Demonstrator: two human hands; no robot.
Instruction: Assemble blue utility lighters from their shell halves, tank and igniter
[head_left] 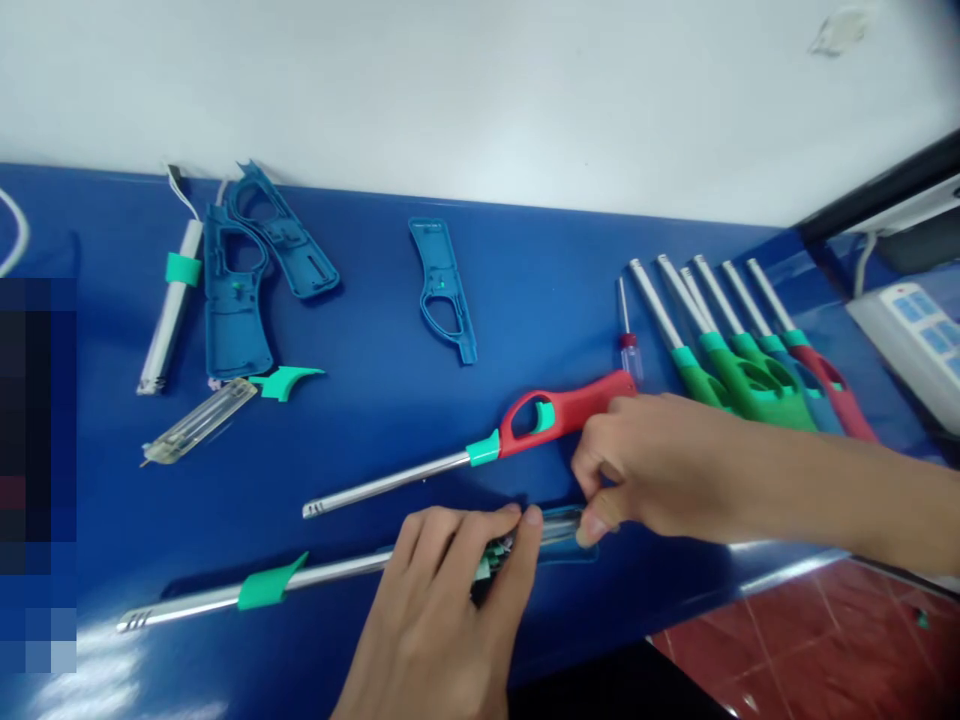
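An opened long-nosed lighter lies near the table's front edge. Its metal tube (337, 571) points left, with a green collar (262, 587) around it. My left hand (450, 590) grips the lighter's middle, its fingers covering part of the small green and dark inner pieces. At the handle end, my right hand (637, 470) pinches the end of a clear fuel tank (559, 527), which sits over a blue shell half (574, 553). Just beyond my hands lies a red lighter (577, 408) with a green trigger; my right hand overlaps the end of its handle in view.
Blue shell halves (236, 335) lie at the back left, near a metal tube (174, 310), a clear tank (202, 420) and a green trigger (286, 382). Another shell half (442, 265) is mid-table. A screwdriver (628, 350) and several lighters (757, 365) lie right, beside a power strip (911, 340).
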